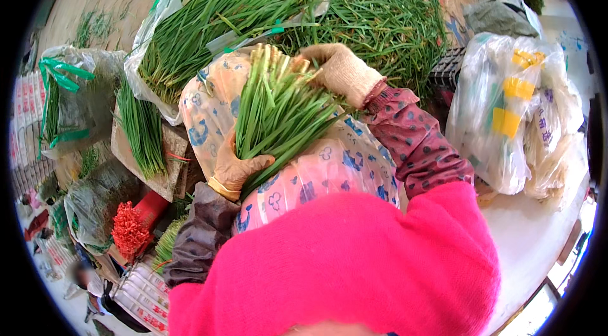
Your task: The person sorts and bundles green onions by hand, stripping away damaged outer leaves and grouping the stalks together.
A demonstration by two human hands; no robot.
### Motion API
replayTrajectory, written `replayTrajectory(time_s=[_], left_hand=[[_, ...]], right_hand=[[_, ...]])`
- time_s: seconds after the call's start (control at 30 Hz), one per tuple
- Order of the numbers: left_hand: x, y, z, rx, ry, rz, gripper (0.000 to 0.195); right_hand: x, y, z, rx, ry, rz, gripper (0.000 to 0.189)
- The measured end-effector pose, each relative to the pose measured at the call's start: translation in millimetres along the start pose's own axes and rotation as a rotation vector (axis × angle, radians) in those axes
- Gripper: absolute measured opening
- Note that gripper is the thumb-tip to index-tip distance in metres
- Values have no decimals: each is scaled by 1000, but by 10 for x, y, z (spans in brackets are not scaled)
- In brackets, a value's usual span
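A bunch of long green stalks, likely garlic chives (280, 112), lies across my lap on a patterned plastic apron (327, 165), its pale cut ends pointing away from me. My left hand (240, 165), in a thin tan glove, grips the leafy lower part with the thumb over the leaves. My right hand (332, 67), in a beige knitted glove, is bent around the stalk ends at the upper right; its fingertips are partly hidden among them. Just beyond lies an open plastic bag (137, 58) filled with more of the same stalks.
Loose green leaves (380, 22) are heaped beyond my right hand. A smaller bunch (142, 131) rests on a board at the left, near a bundle of red ties (129, 229). Clear plastic bags (489, 112) are piled at the right. White crates (142, 298) stand at the lower left.
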State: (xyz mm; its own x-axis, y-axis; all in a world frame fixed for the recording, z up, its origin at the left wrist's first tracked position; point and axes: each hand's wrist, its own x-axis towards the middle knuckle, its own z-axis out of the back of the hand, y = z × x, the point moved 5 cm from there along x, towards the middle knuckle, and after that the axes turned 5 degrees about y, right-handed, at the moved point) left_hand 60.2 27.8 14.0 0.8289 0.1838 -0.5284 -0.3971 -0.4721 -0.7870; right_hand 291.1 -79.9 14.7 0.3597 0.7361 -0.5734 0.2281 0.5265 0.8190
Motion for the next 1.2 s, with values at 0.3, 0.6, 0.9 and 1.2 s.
replayTrajectory(time_s=[0.3,0.6,0.9,1.2], left_hand=[[-27,-15,10,3,-59,-59,74],[8,-2,25,53,-97,-61,73],[68,79,15,-5,-104,43,69],[91,247,57,109,-148,-1,70]], right_hand=[[-270,-488,1066,256,-650,122,16],[-759,-756,554,403,-3,-93,39],[-582,-790,450,693,-548,-47,22],[-418,-833,768,638,-721,-51,20]])
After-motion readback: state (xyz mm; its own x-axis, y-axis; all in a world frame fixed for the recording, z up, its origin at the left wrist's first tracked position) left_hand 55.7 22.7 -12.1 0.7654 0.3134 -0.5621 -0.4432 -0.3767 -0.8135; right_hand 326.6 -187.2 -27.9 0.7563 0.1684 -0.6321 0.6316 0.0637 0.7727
